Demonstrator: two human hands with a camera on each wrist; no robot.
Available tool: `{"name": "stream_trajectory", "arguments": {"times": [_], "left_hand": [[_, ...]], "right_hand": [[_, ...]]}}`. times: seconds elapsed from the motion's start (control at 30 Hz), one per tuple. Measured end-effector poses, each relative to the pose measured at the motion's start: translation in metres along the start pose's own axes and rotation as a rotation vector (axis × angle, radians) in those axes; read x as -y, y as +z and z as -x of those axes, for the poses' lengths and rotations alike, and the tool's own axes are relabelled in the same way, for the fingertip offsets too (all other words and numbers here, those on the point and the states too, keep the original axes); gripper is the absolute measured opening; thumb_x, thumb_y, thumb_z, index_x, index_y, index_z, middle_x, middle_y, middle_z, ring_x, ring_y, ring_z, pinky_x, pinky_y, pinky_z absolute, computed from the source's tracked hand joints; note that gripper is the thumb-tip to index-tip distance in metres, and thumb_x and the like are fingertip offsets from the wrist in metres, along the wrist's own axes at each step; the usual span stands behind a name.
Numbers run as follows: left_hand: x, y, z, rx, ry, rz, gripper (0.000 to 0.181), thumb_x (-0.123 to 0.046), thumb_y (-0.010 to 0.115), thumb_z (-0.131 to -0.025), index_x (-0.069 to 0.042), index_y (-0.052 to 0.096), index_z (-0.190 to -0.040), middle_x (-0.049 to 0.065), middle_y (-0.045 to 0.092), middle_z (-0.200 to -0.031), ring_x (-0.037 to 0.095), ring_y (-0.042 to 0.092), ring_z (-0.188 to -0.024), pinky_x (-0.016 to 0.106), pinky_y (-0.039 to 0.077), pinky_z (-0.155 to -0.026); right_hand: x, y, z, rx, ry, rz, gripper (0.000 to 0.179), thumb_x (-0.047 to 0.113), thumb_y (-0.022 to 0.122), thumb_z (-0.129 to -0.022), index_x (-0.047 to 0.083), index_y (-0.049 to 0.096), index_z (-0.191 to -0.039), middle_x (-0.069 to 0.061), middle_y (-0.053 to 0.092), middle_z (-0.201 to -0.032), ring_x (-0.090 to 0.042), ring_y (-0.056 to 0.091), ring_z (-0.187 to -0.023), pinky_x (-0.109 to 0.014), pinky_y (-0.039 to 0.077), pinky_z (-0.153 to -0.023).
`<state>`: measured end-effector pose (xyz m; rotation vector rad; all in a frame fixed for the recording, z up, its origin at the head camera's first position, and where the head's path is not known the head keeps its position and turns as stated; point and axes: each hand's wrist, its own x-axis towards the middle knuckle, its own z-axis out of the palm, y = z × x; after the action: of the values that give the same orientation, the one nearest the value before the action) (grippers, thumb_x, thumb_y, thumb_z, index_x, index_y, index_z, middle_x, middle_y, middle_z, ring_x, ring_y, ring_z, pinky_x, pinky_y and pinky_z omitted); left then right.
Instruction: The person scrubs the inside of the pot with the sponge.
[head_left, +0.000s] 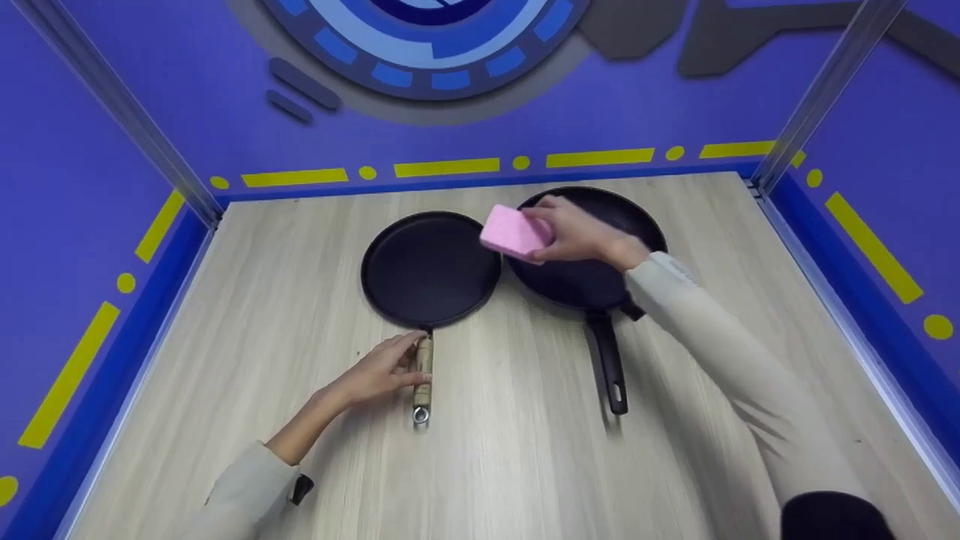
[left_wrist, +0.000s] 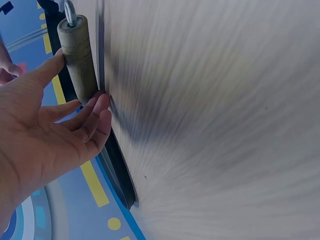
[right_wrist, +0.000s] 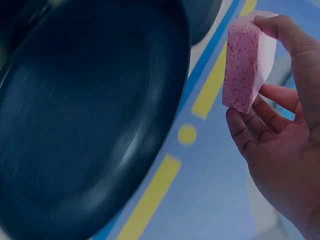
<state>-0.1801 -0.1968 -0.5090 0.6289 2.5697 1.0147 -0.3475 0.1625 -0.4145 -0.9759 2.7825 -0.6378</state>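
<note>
A flat black griddle pan (head_left: 431, 266) lies on the table, its wooden handle (head_left: 423, 394) pointing toward me. My left hand (head_left: 379, 373) holds this handle from the left, thumb on the near part and fingertips near the pan end. In the left wrist view, thumb and fingers touch the wooden handle (left_wrist: 79, 60) with its metal ring. A pink sponge (head_left: 511, 231) is pinched between thumb and fingers of my right hand (head_left: 574, 231), raised above the place where the two pans meet. Beneath that forearm sits a deeper black frying pan (head_left: 566, 289), partly covered by the hand.
The frying pan's black handle (head_left: 609, 367) points toward me, right of the wooden one. A wood-grain table (head_left: 495, 465) carries both pans. Blue panels (head_left: 465, 139) with yellow marks stand at the back and both sides.
</note>
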Motion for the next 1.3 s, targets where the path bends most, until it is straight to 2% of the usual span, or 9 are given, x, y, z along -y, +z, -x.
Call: {"name": "stream_trajectory", "arguments": {"times": [0.23, 0.43, 0.57, 0.67, 0.83, 1.1, 1.3], "left_hand": [[0.001, 0.0, 0.002, -0.019, 0.03, 0.011, 0.075, -0.026, 0.076, -0.093, 0.008, 0.041, -0.149, 0.019, 0.062, -0.117, 0.032, 0.06, -0.106, 0.052, 0.052, -0.093], [0.0, 0.002, 0.0, -0.028, 0.04, 0.039, 0.078, -0.026, 0.077, -0.092, 0.011, 0.04, -0.149, 0.022, 0.063, -0.114, 0.034, 0.061, -0.104, 0.051, 0.053, -0.093], [0.001, 0.004, -0.002, -0.049, 0.054, 0.046, 0.076, -0.024, 0.078, -0.092, 0.011, 0.041, -0.149, 0.022, 0.065, -0.113, 0.034, 0.064, -0.102, 0.052, 0.052, -0.094], [0.0, 0.004, -0.003, -0.063, 0.059, 0.025, 0.076, -0.025, 0.078, -0.091, 0.011, 0.043, -0.148, 0.021, 0.066, -0.112, 0.035, 0.064, -0.102, 0.052, 0.051, -0.095], [-0.003, 0.003, -0.004, -0.05, 0.025, 0.015, 0.081, -0.026, 0.079, -0.091, 0.015, 0.039, -0.148, 0.02, 0.066, -0.111, 0.033, 0.063, -0.102, 0.051, 0.052, -0.094], [-0.002, -0.002, -0.006, -0.044, 0.026, 0.03, 0.081, -0.023, 0.081, -0.088, 0.018, 0.04, -0.145, 0.021, 0.066, -0.107, 0.033, 0.062, -0.099, 0.048, 0.053, -0.09], [-0.002, -0.003, -0.008, -0.031, 0.013, 0.048, 0.081, -0.021, 0.083, -0.087, 0.019, 0.041, -0.144, 0.022, 0.067, -0.107, 0.033, 0.063, -0.099, 0.05, 0.053, -0.09]], "right_hand": [[0.033, 0.051, -0.032, 0.107, -0.086, 0.045, 0.079, 0.027, 0.086, -0.08, 0.008, 0.052, -0.149, -0.019, 0.053, -0.142, -0.032, 0.052, -0.127, -0.044, 0.046, -0.111], [0.044, 0.082, -0.044, 0.186, -0.188, 0.155, 0.06, 0.02, 0.08, -0.088, 0.007, 0.059, -0.142, -0.017, 0.059, -0.14, -0.034, 0.056, -0.127, -0.045, 0.045, -0.111], [0.045, 0.089, -0.044, 0.223, -0.185, 0.126, 0.048, 0.012, 0.072, -0.094, 0.006, 0.06, -0.141, -0.019, 0.057, -0.147, -0.038, 0.051, -0.137, -0.048, 0.04, -0.118], [0.045, 0.09, -0.043, 0.235, -0.162, 0.101, 0.048, 0.005, 0.067, -0.096, 0.008, 0.058, -0.143, -0.019, 0.053, -0.151, -0.038, 0.048, -0.142, -0.048, 0.036, -0.121], [0.049, 0.097, -0.045, 0.254, -0.136, 0.085, 0.049, 0.003, 0.063, -0.099, 0.009, 0.054, -0.147, -0.017, 0.047, -0.157, -0.035, 0.042, -0.148, -0.047, 0.032, -0.124], [0.058, 0.108, -0.055, 0.207, -0.145, 0.057, 0.048, -0.002, 0.064, -0.097, 0.013, 0.058, -0.142, -0.012, 0.055, -0.151, -0.032, 0.05, -0.142, -0.045, 0.039, -0.12], [0.058, 0.111, -0.057, 0.214, -0.139, 0.065, 0.048, 0.001, 0.066, -0.096, 0.017, 0.06, -0.141, -0.01, 0.056, -0.15, -0.033, 0.052, -0.14, -0.046, 0.041, -0.118]]}}
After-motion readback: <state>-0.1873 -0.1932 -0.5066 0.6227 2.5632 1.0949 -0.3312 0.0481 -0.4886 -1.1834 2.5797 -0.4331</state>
